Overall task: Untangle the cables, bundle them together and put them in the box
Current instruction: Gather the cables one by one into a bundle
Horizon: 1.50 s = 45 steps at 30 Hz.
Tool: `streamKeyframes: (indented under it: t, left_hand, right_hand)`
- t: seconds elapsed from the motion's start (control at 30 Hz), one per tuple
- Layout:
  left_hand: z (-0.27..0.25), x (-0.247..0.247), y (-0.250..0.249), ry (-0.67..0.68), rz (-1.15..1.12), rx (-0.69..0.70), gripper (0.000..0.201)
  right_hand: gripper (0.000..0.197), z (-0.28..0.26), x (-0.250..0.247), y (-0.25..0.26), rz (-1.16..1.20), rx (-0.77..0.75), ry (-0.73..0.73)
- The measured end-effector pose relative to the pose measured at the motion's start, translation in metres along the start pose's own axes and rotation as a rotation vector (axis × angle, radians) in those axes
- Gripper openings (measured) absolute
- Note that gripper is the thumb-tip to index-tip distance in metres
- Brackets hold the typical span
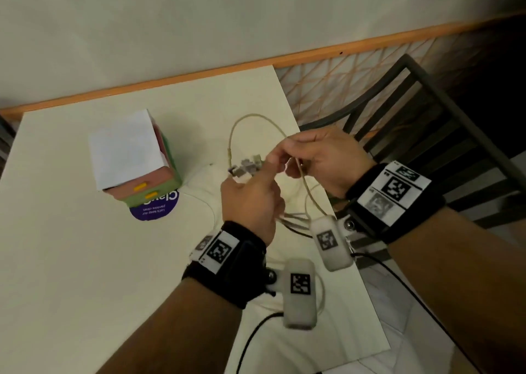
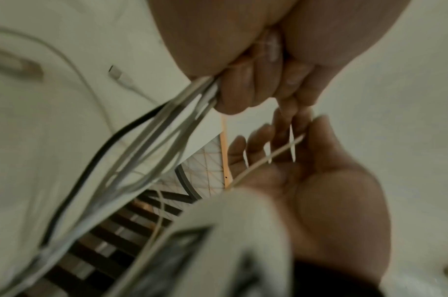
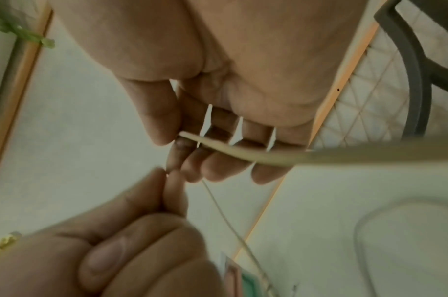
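Left hand: the person's left hand (image 1: 250, 200) is fisted round a bunch of thin white, grey and black cables (image 2: 152, 128), fingers curled tight on them, with the index finger poking up toward the other hand. The strands spill out of the bottom of the fist in the left wrist view and hang down past the table edge.

Plug ends: a cluster of grey and white connector plugs (image 1: 246, 167) sticks out just above the left fist, so the bunch runs right through the grip, plugs on top, loose lengths below.

Right hand: the right hand (image 1: 321, 160) pinches one thin beige cable (image 3: 233, 148) between thumb and fingertips. The other fingers are loosely curled, and the cable lies across them.

Beige cable: from the pinch it loops up and away over the table, curving back down toward the plugs, while its other run drops from the right hand toward the bunch under the left fist.

Gap between hands: fingertips of both hands nearly meet, just beside the plugs.

Box: the small pink and green box with a white paper lid (image 1: 133, 157) sits on the cream rectangular table (image 1: 71, 259), well off to the left of both hands, on a round purple sticker (image 1: 159, 210). None of the cables touch it.

Background: a dark slatted chair (image 1: 427, 134) stands past the table's right edge.
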<state>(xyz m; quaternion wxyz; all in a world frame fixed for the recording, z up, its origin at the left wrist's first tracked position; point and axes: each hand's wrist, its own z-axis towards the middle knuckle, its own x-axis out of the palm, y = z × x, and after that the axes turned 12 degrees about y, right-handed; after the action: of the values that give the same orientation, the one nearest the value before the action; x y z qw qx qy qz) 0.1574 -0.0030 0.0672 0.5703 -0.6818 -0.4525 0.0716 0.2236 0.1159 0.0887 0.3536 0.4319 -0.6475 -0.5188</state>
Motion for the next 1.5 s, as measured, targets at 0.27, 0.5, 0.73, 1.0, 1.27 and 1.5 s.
streamKeyframes:
  t: [0.27, 0.5, 0.73, 1.0, 1.27, 1.5]
  left_hand:
    - [0.015, 0.032, -0.019, 0.072, -0.064, -0.114, 0.023]
    - [-0.013, 0.079, -0.005, 0.454, 0.422, -0.051, 0.031]
    - [-0.028, 0.109, 0.024, 0.560, 0.549, -0.019, 0.028]
    - [-0.035, 0.129, 0.020, 0.633, 0.232, -0.092, 0.038]
    - [-0.051, 0.144, 0.004, 0.809, 0.111, -0.169, 0.036]
    - [-0.054, 0.146, -0.007, 0.836, 0.108, -0.102, 0.039]
  right_hand:
    - [0.016, -0.038, -0.030, 0.005, -0.209, -0.003, 0.149]
    - [0.056, -0.061, -0.062, 0.006, -0.074, -0.004, -0.222]
    - [0.011, -0.095, -0.087, -0.003, -0.341, 0.005, -0.353]
    - [0.022, -0.125, -0.120, -0.064, -0.780, 0.432, -0.271]
    - [0.049, -0.145, -0.111, -0.064, -0.398, 0.253, -0.037]
    - [0.047, -0.134, -0.086, -0.035, 0.338, -0.001, 0.579]
